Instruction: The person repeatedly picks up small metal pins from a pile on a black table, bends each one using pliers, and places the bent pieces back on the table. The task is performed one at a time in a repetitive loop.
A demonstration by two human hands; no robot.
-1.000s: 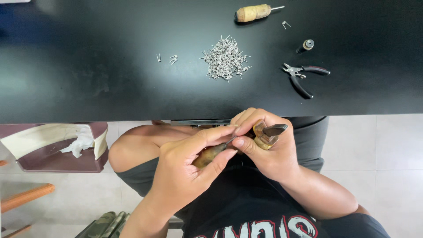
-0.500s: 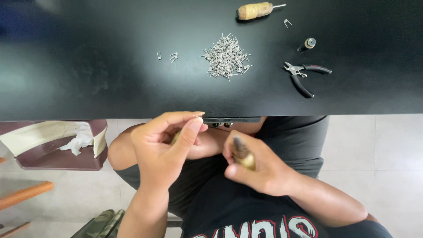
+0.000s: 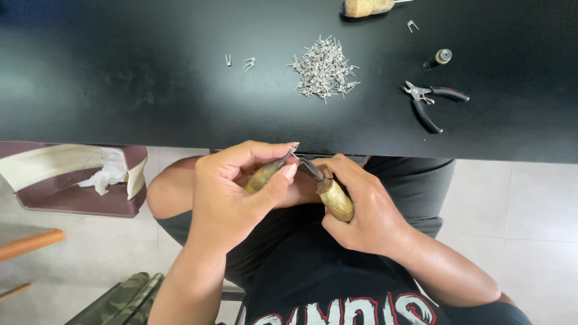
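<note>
Both hands closed, the left hand [image 3: 232, 192] pinching a small metal staple [image 3: 293, 152] against the right hand's [image 3: 361, 207] wooden-handled tool [image 3: 330, 194], risk dropping the staple if the pinch slackens.

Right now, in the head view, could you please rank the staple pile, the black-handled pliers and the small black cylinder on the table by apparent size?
1. Staple pile, largest.
2. Black-handled pliers, nearly as wide, but slimmer.
3. Small black cylinder, clearly smallest.

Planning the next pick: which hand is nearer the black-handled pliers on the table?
Right. The right hand sits below and left of the pliers; the left hand is farther left.
</note>
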